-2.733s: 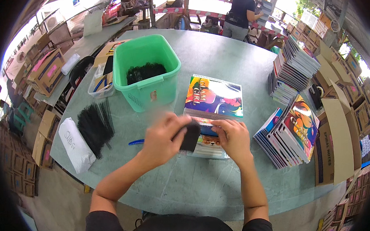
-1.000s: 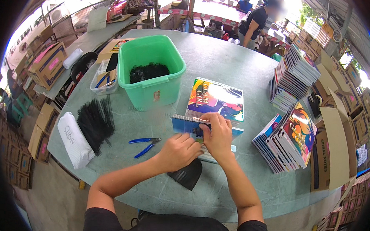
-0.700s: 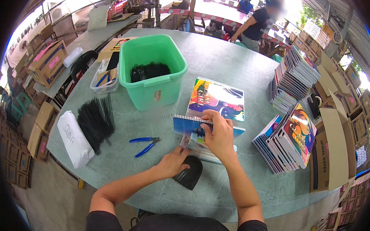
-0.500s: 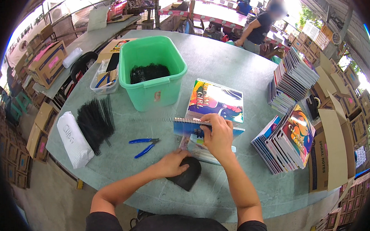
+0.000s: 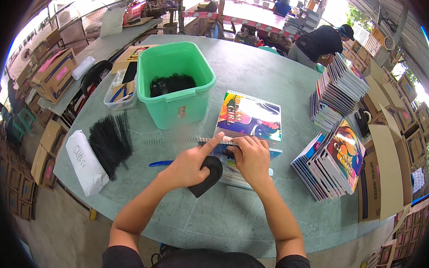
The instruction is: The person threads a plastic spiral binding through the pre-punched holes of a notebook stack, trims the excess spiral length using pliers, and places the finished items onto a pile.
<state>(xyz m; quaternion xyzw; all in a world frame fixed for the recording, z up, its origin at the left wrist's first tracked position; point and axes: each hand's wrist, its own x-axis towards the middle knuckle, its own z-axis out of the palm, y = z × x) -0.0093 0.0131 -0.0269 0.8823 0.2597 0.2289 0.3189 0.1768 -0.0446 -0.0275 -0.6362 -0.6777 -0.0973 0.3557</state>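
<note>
My right hand (image 5: 251, 156) grips a notebook (image 5: 275, 153) by its upper edge, thumb in front and fingers over the top. A thin black spiral coil (image 5: 169, 141) runs along that edge and sticks out freely to the left. My left hand (image 5: 187, 166) is closed around a black pad with a rounded end (image 5: 208, 180); its index finger stretches along the notebook's coil edge. Behind the hands lies a colourful notebook (image 5: 249, 115) with a row of holes along its far edge. Blue-handled pliers (image 5: 160, 163) lie left, mostly hidden by my left hand.
A green bin (image 5: 177, 104) holding black coils stands behind. Loose black coils (image 5: 110, 143) and a white wrapped roll (image 5: 86, 161) lie left, near a plastic tub (image 5: 122, 97). Notebook stacks (image 5: 328, 165) and an open carton (image 5: 384, 174) occupy the right. A person (image 5: 318, 43) bends beyond the table.
My left hand has risen from the table with the black pad and moved up to the notebook's coil edge, covering most of the pliers. The person at the back has bent over toward the right.
</note>
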